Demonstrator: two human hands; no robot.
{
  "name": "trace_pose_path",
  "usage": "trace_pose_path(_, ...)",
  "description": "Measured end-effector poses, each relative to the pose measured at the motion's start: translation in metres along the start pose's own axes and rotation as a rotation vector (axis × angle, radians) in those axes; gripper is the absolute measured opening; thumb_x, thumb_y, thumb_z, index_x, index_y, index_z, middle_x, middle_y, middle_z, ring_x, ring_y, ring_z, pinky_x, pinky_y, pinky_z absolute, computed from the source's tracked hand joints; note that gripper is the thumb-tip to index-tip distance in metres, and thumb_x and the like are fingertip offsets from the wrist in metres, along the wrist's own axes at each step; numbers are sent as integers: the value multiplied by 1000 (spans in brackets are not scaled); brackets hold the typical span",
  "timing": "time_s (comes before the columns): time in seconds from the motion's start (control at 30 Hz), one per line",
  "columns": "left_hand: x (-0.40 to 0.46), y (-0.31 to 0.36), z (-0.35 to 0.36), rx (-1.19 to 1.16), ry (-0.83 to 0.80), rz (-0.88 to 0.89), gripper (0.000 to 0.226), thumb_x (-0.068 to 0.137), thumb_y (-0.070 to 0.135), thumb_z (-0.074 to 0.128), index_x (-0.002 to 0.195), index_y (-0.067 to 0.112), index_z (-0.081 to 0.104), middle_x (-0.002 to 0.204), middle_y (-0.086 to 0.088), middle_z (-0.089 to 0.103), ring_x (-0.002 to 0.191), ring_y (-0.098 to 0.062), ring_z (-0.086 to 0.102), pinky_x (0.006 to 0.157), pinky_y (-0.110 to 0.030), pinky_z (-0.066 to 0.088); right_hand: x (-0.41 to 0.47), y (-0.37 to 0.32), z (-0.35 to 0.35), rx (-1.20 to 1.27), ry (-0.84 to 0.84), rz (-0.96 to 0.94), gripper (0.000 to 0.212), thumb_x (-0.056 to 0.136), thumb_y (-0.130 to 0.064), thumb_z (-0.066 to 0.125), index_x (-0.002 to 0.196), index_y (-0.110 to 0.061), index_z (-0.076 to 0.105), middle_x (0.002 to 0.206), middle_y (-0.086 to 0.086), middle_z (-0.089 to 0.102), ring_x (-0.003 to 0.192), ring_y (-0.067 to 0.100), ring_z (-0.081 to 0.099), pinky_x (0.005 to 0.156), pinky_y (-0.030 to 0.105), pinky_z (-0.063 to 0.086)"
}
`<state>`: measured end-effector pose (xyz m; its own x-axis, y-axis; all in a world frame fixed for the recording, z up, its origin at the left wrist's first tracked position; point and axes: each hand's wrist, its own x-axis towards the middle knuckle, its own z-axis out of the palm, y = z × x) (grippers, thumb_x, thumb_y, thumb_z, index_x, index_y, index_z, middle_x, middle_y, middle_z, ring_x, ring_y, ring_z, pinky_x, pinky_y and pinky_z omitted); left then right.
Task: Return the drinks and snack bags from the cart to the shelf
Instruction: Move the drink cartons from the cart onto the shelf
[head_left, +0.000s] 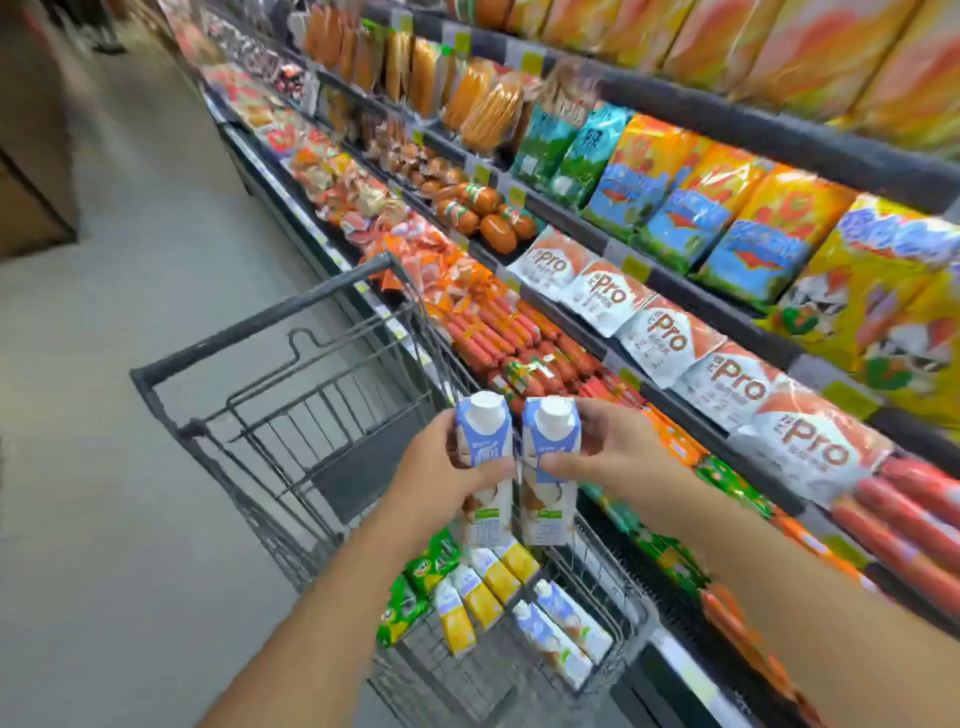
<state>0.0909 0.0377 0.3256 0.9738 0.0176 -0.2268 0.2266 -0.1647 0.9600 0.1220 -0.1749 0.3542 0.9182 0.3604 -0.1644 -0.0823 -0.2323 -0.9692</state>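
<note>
We hold two blue-and-white drink cartons upright, side by side and touching, above the shopping cart (270, 317). Our left hand (436, 467) grips the left carton (483, 467); our right hand (608, 447) grips the right carton (550, 467). Yellow cartons (483, 592) and green snack bags (415, 587) lie in the cart, beside the shelf (727, 312).

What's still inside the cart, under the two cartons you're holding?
In the cart: yellow drink cartons, two blue-and-white cartons lying flat, and green snack bags. The left hand and right hand with their cartons cover part of the basket.
</note>
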Motion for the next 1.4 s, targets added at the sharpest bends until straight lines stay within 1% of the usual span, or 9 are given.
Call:
trace_pose_path(0.13,-7,78,23,52,-148,139,55,72,25,87,118,40,60,111,9,72,103,-15,69,88,-44,56,-56,-56,-56,-42,219,-63,41,71,-7,85,109,-10,69,100,-1,76,87,11,70,78,28,53)
trace_pose_path(0.27,-24,149,67,93,-309,264,52,77,20,82,120,35,57,108,11,70,98,-10,68,79,-32,56,-134,-95,-118,-103,449,-103,46,70,-13,86,113,-14,69,106,0,76,98,18,71,85,36,56)
trace_pose_path(0.4,-47,202,134,105,-470,367,49,76,20,82,120,26,61,107,6,72,98,-15,68,78,-33,56,-221,-112,-167,-115,640,-108,42,73,-6,83,113,-11,68,102,-2,76,89,7,70,77,23,54)
trace_pose_path(0.5,-73,229,198,82,-602,426,43,76,14,81,114,21,62,100,2,73,83,-11,69,66,-24,54,-287,-115,-194,-130,754,-94,42,74,-6,82,113,-8,68,106,3,76,90,10,69,75,20,54)
trace_pose_path(0.83,-223,260,418,117,-951,547,41,79,13,81,112,23,60,90,10,73,82,-7,68,68,-23,53,-541,-95,-260,-138,1098,-42,42,71,-2,84,108,-15,68,95,-8,77,83,1,71,71,15,52)
trace_pose_path(0.93,-278,266,476,132,-1001,552,44,77,15,82,112,29,60,97,8,74,88,-10,69,71,-24,56,-615,-84,-278,-159,1157,-11,44,72,-3,84,112,-12,68,92,-10,77,85,1,71,72,17,54)
trace_pose_path(1.07,-339,275,539,150,-1019,569,46,77,13,82,114,27,59,97,8,74,78,-2,70,59,-17,54,-684,-75,-305,-157,1177,0,43,74,-12,84,113,-21,68,103,-8,77,96,10,72,82,28,58)
trace_pose_path(1.33,-369,293,624,159,-966,561,43,77,15,82,111,31,60,96,8,74,90,-14,70,77,-35,57,-733,-54,-374,-109,1219,-2,48,75,-10,84,119,-15,66,103,-4,76,95,10,72,82,27,56)
trace_pose_path(1.4,-364,301,639,147,-952,568,41,78,15,82,109,31,60,95,5,73,87,-17,69,71,-35,56,-734,-50,-394,-78,1243,0,49,75,-9,83,120,-13,64,105,-3,76,96,12,72,86,32,56)
